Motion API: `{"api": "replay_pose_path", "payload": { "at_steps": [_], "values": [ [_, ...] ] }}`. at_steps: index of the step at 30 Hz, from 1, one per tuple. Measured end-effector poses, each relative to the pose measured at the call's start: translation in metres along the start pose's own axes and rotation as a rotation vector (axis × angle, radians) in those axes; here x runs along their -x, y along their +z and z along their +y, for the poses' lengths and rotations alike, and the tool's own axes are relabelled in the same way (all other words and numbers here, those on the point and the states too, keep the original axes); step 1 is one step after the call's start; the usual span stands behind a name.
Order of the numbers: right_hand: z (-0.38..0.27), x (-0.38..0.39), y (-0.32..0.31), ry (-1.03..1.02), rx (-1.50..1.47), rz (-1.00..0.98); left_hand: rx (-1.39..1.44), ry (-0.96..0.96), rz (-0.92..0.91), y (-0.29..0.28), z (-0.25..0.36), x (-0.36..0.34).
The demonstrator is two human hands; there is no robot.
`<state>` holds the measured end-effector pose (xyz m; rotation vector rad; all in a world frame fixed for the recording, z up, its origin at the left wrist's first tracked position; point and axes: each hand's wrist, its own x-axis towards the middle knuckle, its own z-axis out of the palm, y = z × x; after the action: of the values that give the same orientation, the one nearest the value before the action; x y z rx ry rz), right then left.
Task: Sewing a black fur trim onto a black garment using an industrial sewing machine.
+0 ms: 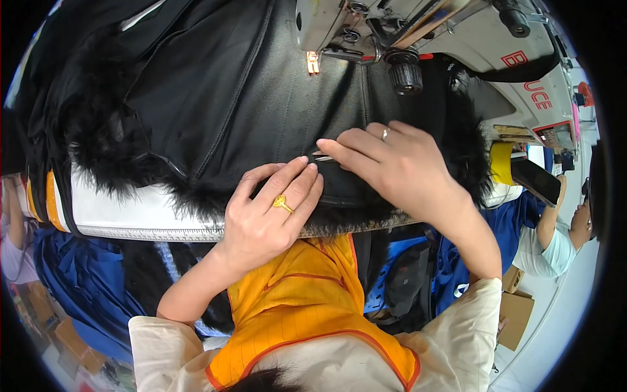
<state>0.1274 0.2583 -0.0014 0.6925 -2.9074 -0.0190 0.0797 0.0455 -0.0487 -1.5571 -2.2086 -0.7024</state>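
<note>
A black garment (261, 98) with stitched seams and fluffy black fur trim (104, 144) lies spread in front of me. My left hand (274, 202), a gold ring on it, rests on the cloth near its front edge, fingers stretched out and thumb hidden. My right hand (392, 157) is closed round a small pointed metal tool (321, 157), its tip just beside my left fingertips. Whether it is tweezers or snips I cannot tell. Beyond my hands, the sewing machine's presser foot (313, 62) stands over the garment.
The sewing machine (477, 39) takes up the far right, with a black knob (403, 70) low on it. A ruler strip (150, 232) runs along the white table's front edge. At right are a phone (537, 181) and another person's arm (552, 215). Blue cloth (85, 281) hangs at left.
</note>
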Motion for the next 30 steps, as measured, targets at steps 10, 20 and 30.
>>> {"api": "replay_pose_path", "payload": {
  "at_steps": [10,20,30],
  "values": [
    [0.026,-0.001,0.025,0.004,-0.497,0.087,0.016,-0.051,-0.021,0.000,0.001,0.000],
    [0.010,0.005,0.037,0.036,-0.351,0.247,0.023,-0.053,-0.011,-0.001,0.000,0.000],
    [0.006,0.007,0.037,0.121,-0.355,0.385,0.042,-0.007,-0.001,0.001,-0.004,0.000]
  ]
}}
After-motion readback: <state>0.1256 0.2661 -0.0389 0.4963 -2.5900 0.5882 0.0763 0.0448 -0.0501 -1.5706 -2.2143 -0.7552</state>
